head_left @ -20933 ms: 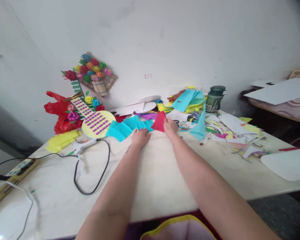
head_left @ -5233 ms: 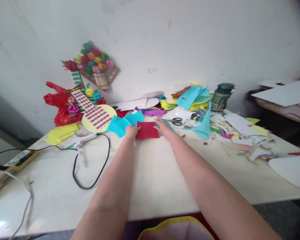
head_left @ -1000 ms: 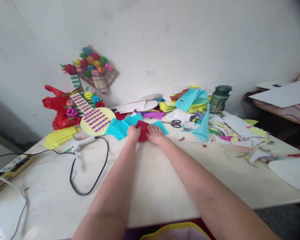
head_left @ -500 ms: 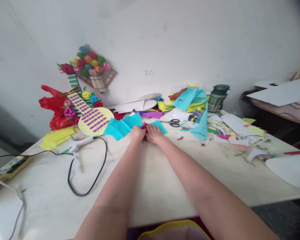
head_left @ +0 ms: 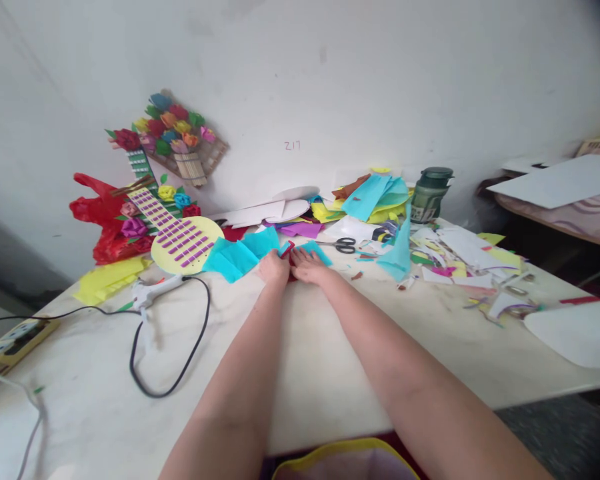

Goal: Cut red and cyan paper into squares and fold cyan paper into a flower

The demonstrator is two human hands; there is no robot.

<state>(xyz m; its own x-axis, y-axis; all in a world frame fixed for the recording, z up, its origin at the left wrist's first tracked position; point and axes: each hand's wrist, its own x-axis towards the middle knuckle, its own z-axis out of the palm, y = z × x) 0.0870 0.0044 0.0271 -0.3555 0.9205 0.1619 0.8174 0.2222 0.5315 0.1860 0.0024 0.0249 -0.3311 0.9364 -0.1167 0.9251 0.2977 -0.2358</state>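
My left hand [head_left: 274, 268] is curled closed, pinching the edge of a small red paper piece [head_left: 287, 249]. A narrow folded part of that red paper shows between the two hands; the rest is covered by them. My right hand [head_left: 309, 267] lies flat with fingers stretched out, pressing toward the table beside the red paper and over the edge of a blue paper [head_left: 322, 253]. A larger creased sheet of blue crepe paper [head_left: 240, 253] spreads to the left of my left hand. Black-handled scissors [head_left: 345, 245] rest right of my right hand.
A yellow paper guitar [head_left: 187, 247] and a white glue gun [head_left: 155, 291] with a looped black cable [head_left: 167, 395] are at left. Paper flowers [head_left: 180, 127] lean on the wall. A green bottle [head_left: 430, 195] and paper scraps [head_left: 470, 253] occupy the right; a power strip [head_left: 15, 347] sits front left.
The view has shifted slightly. Between my hands, the red paper now shows as a narrower, slanted fold. Both hands stay in nearly the same place on the table.
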